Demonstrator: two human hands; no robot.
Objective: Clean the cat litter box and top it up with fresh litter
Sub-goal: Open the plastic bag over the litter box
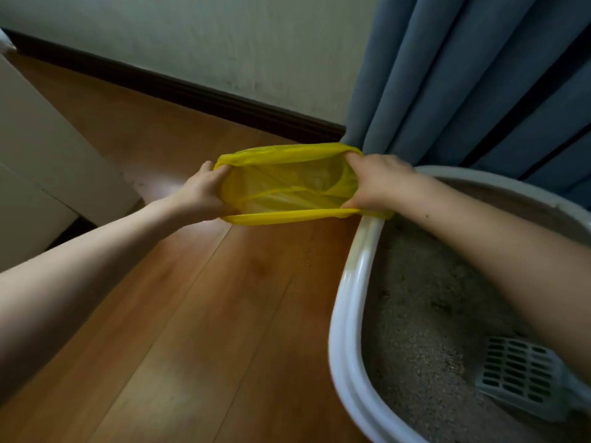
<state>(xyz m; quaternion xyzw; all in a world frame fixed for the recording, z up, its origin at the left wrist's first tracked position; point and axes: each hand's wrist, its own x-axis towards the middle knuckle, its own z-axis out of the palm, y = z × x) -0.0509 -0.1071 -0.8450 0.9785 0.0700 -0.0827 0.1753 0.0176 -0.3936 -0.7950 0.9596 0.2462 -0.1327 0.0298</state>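
A wooden floor (179, 314) fills most of the view, running back to a dark skirting board (192, 91) under a pale wall (192, 36). Blue curtains (463, 81) hang at the upper right, and a pale cabinet (41, 161) stands at the left edge.

The litter box (347, 314) sits on the floor at the lower right — a white rounded rim with a grey back wall, its far end just below the curtains. Grey litter (415, 330) covers its bottom, with a few darker clumps on the surface. A grey slotted scoop (518, 375) lies in the litter toward the near right corner, partly hidden by the right forearm.

A yellow plastic bag (287, 183) is stretched wide open above the floor, just left of the box's far end; one corner hangs over the rim. The left hand (201, 193) pinches the bag's left edge, its grip closed on the plastic — the right hand (377, 183) has its fingers curled round the right edge, pulling the mouth taut.
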